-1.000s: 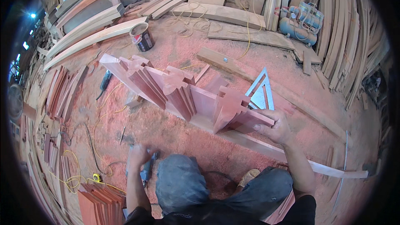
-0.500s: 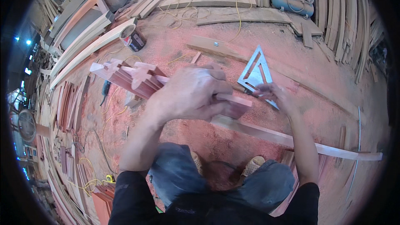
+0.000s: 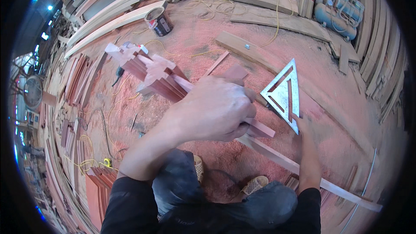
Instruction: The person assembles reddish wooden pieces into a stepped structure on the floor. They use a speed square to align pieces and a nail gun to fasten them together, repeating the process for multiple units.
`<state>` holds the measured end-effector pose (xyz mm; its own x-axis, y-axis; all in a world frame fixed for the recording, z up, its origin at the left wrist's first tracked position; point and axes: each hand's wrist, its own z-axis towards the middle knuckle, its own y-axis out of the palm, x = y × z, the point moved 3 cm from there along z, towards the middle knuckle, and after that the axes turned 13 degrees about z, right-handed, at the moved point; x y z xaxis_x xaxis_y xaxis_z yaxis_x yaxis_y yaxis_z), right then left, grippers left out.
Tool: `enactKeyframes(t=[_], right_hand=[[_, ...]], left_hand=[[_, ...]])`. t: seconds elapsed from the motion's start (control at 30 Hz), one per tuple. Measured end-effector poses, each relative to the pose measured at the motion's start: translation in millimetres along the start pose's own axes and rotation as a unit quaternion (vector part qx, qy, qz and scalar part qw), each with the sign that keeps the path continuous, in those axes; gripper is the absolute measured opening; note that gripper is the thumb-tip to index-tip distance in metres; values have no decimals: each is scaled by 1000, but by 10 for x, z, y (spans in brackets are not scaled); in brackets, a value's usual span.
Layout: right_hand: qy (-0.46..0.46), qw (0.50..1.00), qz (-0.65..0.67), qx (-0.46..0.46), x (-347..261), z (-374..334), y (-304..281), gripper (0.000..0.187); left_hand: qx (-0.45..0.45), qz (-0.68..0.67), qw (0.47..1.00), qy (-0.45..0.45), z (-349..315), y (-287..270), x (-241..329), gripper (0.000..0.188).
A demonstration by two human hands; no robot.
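Observation:
My left hand (image 3: 212, 108), back up and fingers curled down, grips a short reddish wood piece (image 3: 261, 128) whose end juts out on the right. Beyond its knuckles shows another flat reddish piece (image 3: 236, 72); I cannot tell if they are joined. Close behind the wrist stands a bundle of notched reddish wood strips (image 3: 158, 71). My right hand (image 3: 302, 125) pinches the lower corner of a silver triangular square (image 3: 284, 93), held tilted with its slots showing. Below the left hand a long pale wood strip (image 3: 277, 158) runs toward the lower right.
Reddish sawdust covers the floor (image 3: 190, 39). A dark can (image 3: 158, 21) stands at the back left. A thick board (image 3: 242, 48) lies beyond the square. At the far right is a blue air compressor (image 3: 336, 15). A yellow tape measure (image 3: 107, 162) and stacked reddish boards (image 3: 97, 193) lie lower left.
The whole view has shifted, moving the surroundings rightward. The square has turned more upright, and my right hand is now at its lower corner. My left hand keeps its grip on the wood piece.

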<state>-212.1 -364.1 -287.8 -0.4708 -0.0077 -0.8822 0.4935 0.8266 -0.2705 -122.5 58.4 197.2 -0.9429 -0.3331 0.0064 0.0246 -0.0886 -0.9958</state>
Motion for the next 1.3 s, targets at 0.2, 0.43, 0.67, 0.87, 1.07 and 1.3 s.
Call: enactKeyframes(t=[0.2, 0.43, 0.67, 0.87, 1.07, 1.3], right_hand=[[15, 978, -210, 2, -873, -635, -144, 40], [-123, 992, -1, -17, -1067, -2206, -1214, 26], [-152, 986, 14, 65, -703, -2933, -1218, 19], [-61, 997, -53, 13, -769, -2834, -990, 17], [-35, 994, -100, -4, -706, -2743, -887, 22], [-20, 999, -50, 1, -751, -2803, -785, 28]], left_hand=[[22, 10, 1000, 2, 3, 35, -30, 21], [21, 24, 999, -29, -45, 132, -2, 25], [99, 2, 995, -11, -44, 154, -29, 21], [42, -1, 999, -12, -26, 123, -28, 21], [58, 5, 998, -11, -44, 62, -7, 19], [61, 15, 998, -22, -52, 136, -18, 21]])
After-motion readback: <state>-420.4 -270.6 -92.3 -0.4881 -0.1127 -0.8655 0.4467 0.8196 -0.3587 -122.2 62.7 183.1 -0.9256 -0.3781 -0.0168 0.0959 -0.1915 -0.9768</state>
